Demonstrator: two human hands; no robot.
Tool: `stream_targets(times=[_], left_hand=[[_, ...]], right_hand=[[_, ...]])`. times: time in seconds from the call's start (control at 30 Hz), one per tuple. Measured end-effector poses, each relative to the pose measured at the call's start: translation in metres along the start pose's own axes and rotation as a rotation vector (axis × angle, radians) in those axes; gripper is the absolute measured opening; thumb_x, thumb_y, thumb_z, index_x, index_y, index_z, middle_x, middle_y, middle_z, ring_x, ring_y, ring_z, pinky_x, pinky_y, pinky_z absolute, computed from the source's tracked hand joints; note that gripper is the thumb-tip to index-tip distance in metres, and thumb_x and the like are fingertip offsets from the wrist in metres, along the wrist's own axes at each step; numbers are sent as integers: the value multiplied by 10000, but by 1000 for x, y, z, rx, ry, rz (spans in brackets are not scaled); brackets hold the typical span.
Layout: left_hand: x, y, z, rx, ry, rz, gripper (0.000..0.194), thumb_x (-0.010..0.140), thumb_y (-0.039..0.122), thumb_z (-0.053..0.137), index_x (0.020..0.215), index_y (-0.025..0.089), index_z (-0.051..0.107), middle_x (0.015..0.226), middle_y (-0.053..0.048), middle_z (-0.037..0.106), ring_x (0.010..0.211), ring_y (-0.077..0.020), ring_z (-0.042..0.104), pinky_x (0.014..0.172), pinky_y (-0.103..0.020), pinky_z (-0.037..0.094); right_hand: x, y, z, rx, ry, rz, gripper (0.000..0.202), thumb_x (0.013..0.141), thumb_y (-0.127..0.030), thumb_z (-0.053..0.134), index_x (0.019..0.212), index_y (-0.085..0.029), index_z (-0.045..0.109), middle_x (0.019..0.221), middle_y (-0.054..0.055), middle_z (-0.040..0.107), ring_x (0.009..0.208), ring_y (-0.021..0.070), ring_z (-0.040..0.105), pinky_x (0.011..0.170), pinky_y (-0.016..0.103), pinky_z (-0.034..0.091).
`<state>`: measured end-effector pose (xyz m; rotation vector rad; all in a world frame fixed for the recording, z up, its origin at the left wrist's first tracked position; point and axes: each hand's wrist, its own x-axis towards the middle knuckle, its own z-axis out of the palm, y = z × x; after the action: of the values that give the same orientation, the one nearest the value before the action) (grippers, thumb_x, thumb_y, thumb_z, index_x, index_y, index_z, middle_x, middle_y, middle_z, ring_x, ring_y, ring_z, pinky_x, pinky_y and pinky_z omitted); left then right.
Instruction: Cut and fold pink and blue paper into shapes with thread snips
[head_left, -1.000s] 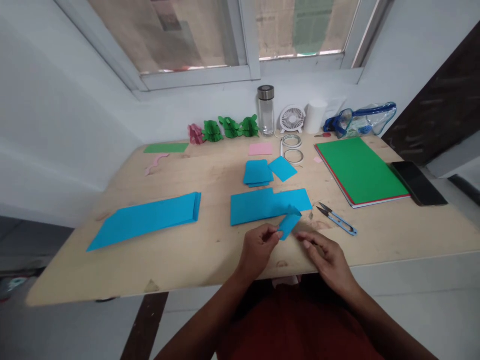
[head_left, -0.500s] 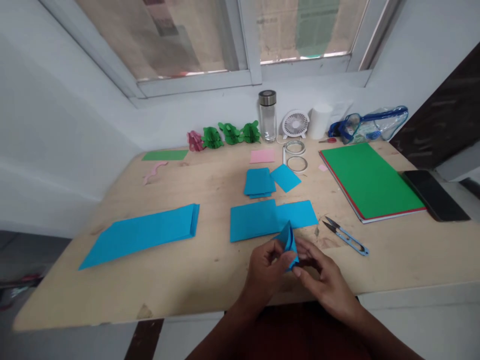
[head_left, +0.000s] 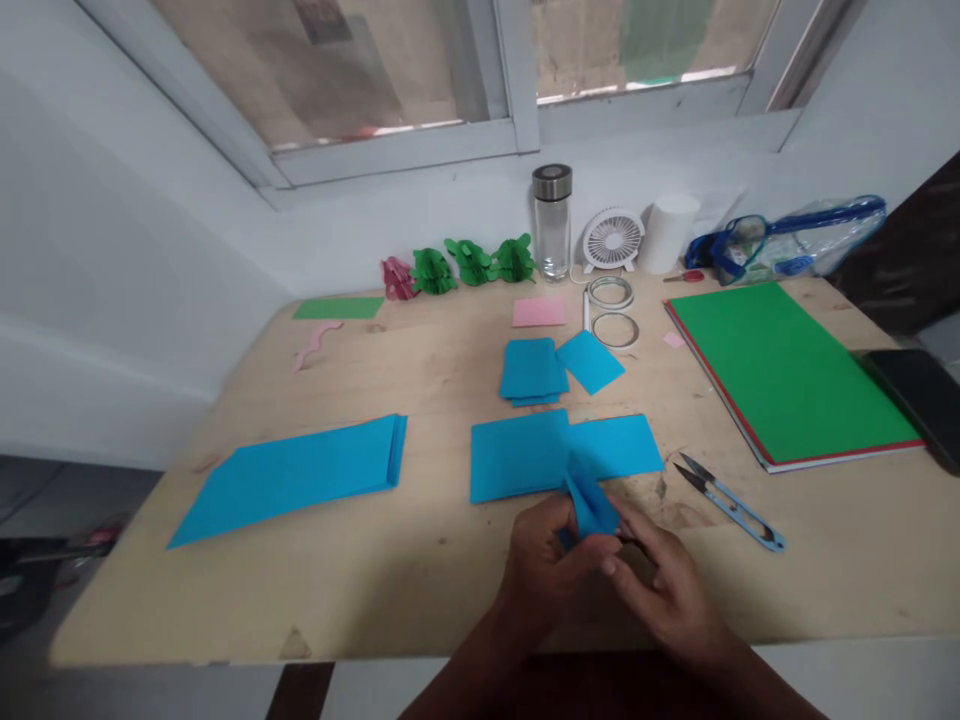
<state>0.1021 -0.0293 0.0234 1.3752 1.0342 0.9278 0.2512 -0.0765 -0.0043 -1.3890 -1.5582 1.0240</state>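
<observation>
A small folded blue paper (head_left: 591, 505) is held above the front of the wooden table, its folds partly spread at the top. My left hand (head_left: 551, 560) pinches it from the left, thumb across its lower edge. On the other side, my right hand (head_left: 664, 580) has its fingers at the paper's right edge, with the thumb bent below. Just behind lie blue rectangles (head_left: 517, 460), overlapping a second blue piece (head_left: 619, 445). Farther back is a stack of blue squares (head_left: 531, 368) beside a turned blue square (head_left: 592, 362). Thread snips (head_left: 731, 502) lie to the right.
Long blue sheets (head_left: 300, 475) lie left on the table (head_left: 375, 580). Along the wall stand green paper shapes (head_left: 472, 262), a bottle (head_left: 553, 225), a fan (head_left: 613, 240) and a clear pouch (head_left: 810, 240). A green pad (head_left: 795, 370) and a phone (head_left: 915, 400) lie right.
The folded paper has turned and its folds show wider. My left thumb lies further across its lower edge, and my right thumb has moved slightly off it. The view has shifted a little.
</observation>
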Motion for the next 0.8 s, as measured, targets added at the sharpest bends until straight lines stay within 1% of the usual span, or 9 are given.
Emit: stream_targets(times=[0.1,0.17,0.3,0.37,0.43,0.53,0.63,0.7,0.8], left_hand=[[3,0,0,41,-1,70,386,765,411,671,519,177,487,578,3,591,584,-119,538,579,-223,399],[3,2,0,54,-3,129,388,771,370,670,524,178,441,593,2,585,595,-115,543,581,-220,398],[2,6,1,41,-21,196,351,817,268,604,536,178,415,638,-13,599,607,-107,545,598,-220,408],[1,7,2,15,-6,167,357,822,264,594,529,177,410,634,-16,593,611,-109,543,602,-224,409],[0,7,3,-40,16,109,365,809,301,614,530,178,412,629,-14,580,615,-115,537,608,-230,413],[-1,8,6,-107,68,13,339,742,371,683,584,182,450,624,6,549,618,-116,506,613,-232,415],[-3,11,9,-127,121,-69,359,693,423,714,611,183,460,599,33,501,596,-102,458,602,-222,402],[-5,15,11,-146,132,-119,383,694,444,708,591,180,451,580,41,476,576,-93,430,589,-216,391],[-9,20,12,-198,116,-171,406,692,456,711,565,176,446,569,39,476,570,-89,428,583,-213,390]], right_hand=[[1,-1,-2,6,49,-6,383,892,-327,517,1263,-236,545,1082,77,699,959,226,665,823,315,547],[3,-3,-4,13,79,-8,312,910,-311,482,1189,-215,583,1023,70,707,904,210,669,790,288,546],[8,-10,-9,-8,61,-69,232,933,-263,436,1038,-204,634,886,40,708,792,171,665,689,226,534],[9,-11,-10,-34,54,-117,219,929,-242,443,1044,-207,627,883,35,707,792,166,667,689,221,532],[9,-10,-10,-99,67,-179,224,918,-227,463,1090,-209,606,923,42,710,825,170,673,726,233,535],[6,-8,-8,-257,73,-313,325,902,-209,480,1221,-198,540,1021,74,706,927,195,671,797,278,539],[3,-9,-8,-375,68,-416,401,899,-193,470,1299,-186,490,1065,95,697,948,206,668,801,312,550],[0,-11,-8,-399,64,-440,390,895,-187,476,1283,-187,510,1054,96,699,922,204,672,785,315,558],[-6,-12,-9,-379,63,-410,374,897,-186,477,1267,-186,530,1075,101,696,952,209,669,810,326,559]])
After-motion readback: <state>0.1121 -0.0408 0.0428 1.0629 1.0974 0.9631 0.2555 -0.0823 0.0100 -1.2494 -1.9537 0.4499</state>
